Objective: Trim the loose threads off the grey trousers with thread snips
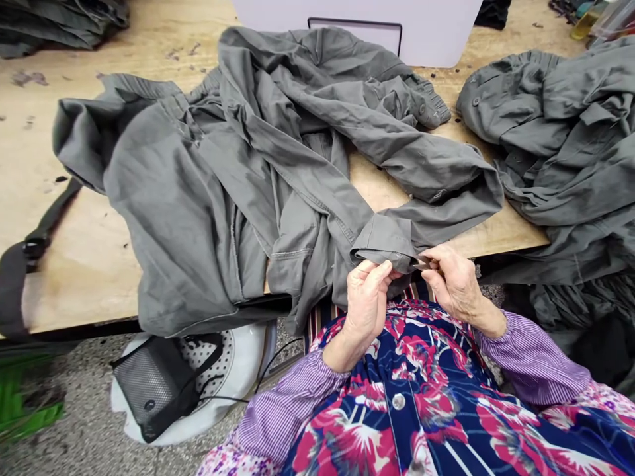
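Note:
A pair of grey trousers (169,198) with a gathered elastic waistband lies crumpled across the wooden table. One leg runs toward me, and its hemmed end (384,235) hangs at the table's front edge. My left hand (367,294) pinches the hem between thumb and fingers. Just to its right, my right hand (454,277) is closed around a small, pointed metal tool, apparently thread snips (421,266). The tips touch or nearly touch the hem edge; most of the tool is hidden by my fingers.
More grey garments (560,132) are heaped at the right, overhanging the table (30,152). Dark folded clothes (59,26) lie at the far left. A pale board (436,33) stands at the back. A black strap (14,284) crosses the left edge; below sits a black mesh-sided bag (153,383) on a white stool.

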A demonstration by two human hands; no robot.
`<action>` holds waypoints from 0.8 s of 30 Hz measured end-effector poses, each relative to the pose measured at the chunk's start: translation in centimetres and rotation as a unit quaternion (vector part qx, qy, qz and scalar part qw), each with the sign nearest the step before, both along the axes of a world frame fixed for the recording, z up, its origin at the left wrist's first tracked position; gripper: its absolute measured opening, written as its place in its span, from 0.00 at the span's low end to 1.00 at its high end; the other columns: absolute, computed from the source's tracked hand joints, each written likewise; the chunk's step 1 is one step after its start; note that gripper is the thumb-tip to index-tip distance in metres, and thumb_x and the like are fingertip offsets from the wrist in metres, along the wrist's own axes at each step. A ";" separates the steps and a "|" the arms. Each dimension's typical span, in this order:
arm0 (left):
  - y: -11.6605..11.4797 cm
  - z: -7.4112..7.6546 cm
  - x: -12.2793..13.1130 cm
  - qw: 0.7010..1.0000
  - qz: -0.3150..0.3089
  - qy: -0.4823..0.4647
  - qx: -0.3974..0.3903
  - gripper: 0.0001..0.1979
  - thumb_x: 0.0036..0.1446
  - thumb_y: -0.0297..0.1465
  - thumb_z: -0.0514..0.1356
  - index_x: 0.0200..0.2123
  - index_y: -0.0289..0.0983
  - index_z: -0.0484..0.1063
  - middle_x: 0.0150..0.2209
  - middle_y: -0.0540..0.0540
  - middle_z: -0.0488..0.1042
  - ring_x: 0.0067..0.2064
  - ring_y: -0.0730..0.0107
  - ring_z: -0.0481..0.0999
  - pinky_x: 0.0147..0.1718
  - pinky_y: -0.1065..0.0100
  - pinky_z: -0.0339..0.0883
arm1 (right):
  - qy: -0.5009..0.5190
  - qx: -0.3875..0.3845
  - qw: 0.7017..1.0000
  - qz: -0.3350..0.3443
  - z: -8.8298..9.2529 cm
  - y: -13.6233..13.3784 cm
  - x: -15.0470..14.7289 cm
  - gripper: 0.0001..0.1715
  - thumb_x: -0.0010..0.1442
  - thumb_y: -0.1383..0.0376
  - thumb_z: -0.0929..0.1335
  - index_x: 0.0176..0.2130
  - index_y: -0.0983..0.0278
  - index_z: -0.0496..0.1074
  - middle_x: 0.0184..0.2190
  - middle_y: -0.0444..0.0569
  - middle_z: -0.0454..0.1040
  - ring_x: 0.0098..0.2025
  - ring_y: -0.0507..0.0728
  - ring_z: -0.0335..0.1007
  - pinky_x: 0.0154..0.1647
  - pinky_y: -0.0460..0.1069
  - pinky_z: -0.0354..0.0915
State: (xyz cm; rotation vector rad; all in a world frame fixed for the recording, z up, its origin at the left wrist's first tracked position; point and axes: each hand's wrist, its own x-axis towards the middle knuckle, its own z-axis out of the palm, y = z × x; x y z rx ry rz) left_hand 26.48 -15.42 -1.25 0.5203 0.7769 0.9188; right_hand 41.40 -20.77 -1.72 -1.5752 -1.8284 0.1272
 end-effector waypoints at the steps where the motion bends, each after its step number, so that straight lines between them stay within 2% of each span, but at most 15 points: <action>1: 0.0 0.0 0.0 1.000 -0.001 -0.004 0.002 0.02 0.48 0.27 0.62 0.25 0.34 0.73 0.26 0.50 0.74 0.30 0.76 0.71 0.36 0.71 0.65 | -0.030 0.002 1.000 -0.001 -0.1 0.0 0.0 0.10 0.63 0.63 0.60 0.42 0.66 0.63 0.31 0.51 0.68 0.31 0.54 0.63 0.31 0.49 0.61; 7: -0.4 -0.3 0.2 1.000 -0.010 0.007 0.000 0.02 0.48 0.27 0.63 0.25 0.35 0.74 0.26 0.50 0.74 0.29 0.77 0.71 0.35 0.72 0.65 | -0.122 0.010 0.992 0.000 -0.3 0.9 -0.1 0.09 0.62 0.64 0.61 0.40 0.67 0.65 0.29 0.51 0.69 0.31 0.56 0.61 0.31 0.50 0.58; 12: -0.6 -0.4 0.2 1.000 -0.015 0.017 -0.003 0.03 0.46 0.28 0.64 0.23 0.35 0.73 0.25 0.51 0.73 0.29 0.77 0.70 0.34 0.72 0.64 | -0.148 -0.004 0.989 0.026 -0.1 1.3 0.0 0.08 0.63 0.65 0.61 0.37 0.65 0.66 0.28 0.50 0.70 0.29 0.55 0.60 0.30 0.50 0.55; 14: -0.6 -0.4 0.2 1.000 -0.018 0.016 -0.002 0.04 0.46 0.28 0.63 0.22 0.35 0.72 0.24 0.51 0.72 0.28 0.77 0.69 0.33 0.72 0.64 | -0.129 -0.002 0.991 0.025 0.0 1.3 0.1 0.07 0.63 0.66 0.60 0.37 0.65 0.66 0.27 0.49 0.70 0.29 0.54 0.61 0.30 0.49 0.56; 17: -0.5 -0.2 0.1 1.000 -0.017 0.018 -0.002 0.06 0.47 0.28 0.63 0.21 0.35 0.71 0.23 0.51 0.71 0.28 0.77 0.69 0.32 0.72 0.64 | -0.039 0.012 0.999 0.006 0.3 1.2 0.2 0.06 0.62 0.67 0.61 0.39 0.65 0.66 0.29 0.49 0.70 0.30 0.54 0.63 0.31 0.49 0.59; 19: -0.5 -0.1 0.1 1.000 -0.014 0.023 -0.009 0.07 0.46 0.29 0.64 0.20 0.35 0.70 0.23 0.52 0.71 0.28 0.77 0.69 0.33 0.72 0.64 | -0.001 0.034 0.999 0.006 0.4 1.3 0.0 0.11 0.60 0.65 0.63 0.44 0.65 0.65 0.30 0.49 0.70 0.30 0.54 0.64 0.30 0.49 0.61; 21: -0.5 0.1 0.1 1.000 -0.015 0.022 -0.017 0.09 0.44 0.29 0.65 0.18 0.35 0.68 0.22 0.52 0.70 0.28 0.77 0.69 0.33 0.73 0.64 | -0.010 0.065 0.998 0.025 0.3 1.5 -0.3 0.15 0.58 0.66 0.65 0.47 0.65 0.65 0.29 0.49 0.70 0.29 0.54 0.63 0.30 0.49 0.61; 24: -0.6 0.3 0.3 0.999 -0.019 0.018 -0.021 0.14 0.43 0.30 0.66 0.15 0.34 0.63 0.19 0.54 0.68 0.26 0.79 0.68 0.31 0.74 0.63 | -0.025 0.101 0.993 0.060 0.0 2.1 -0.9 0.13 0.57 0.72 0.63 0.43 0.64 0.68 0.27 0.48 0.71 0.28 0.53 0.63 0.29 0.49 0.59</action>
